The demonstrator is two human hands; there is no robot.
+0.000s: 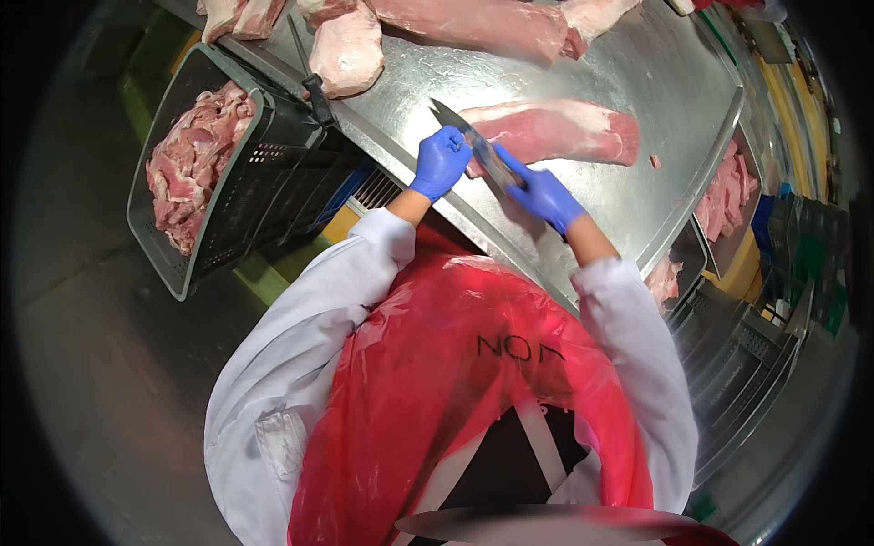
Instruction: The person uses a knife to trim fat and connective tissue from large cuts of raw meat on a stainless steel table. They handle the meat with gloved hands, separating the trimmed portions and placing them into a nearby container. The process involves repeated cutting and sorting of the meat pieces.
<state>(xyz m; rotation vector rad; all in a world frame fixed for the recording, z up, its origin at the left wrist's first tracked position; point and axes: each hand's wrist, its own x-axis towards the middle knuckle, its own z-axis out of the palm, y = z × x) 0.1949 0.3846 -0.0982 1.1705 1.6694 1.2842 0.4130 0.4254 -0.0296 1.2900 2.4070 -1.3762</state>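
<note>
My right hand, in a blue glove, grips a long-bladed knife, its blade angled up toward the far left. My left hand, also blue-gloved, is closed beside the blade; what it holds, if anything, I cannot make out. Just beyond both hands a long piece of pink meat with a white fat strip lies on the steel table. A small meat scrap lies at its right end.
Big meat pieces line the table's far side, near a black-handled tool with a thin shaft. A grey crate of trimmings stands at left. Crates of meat sit beyond the table's right edge.
</note>
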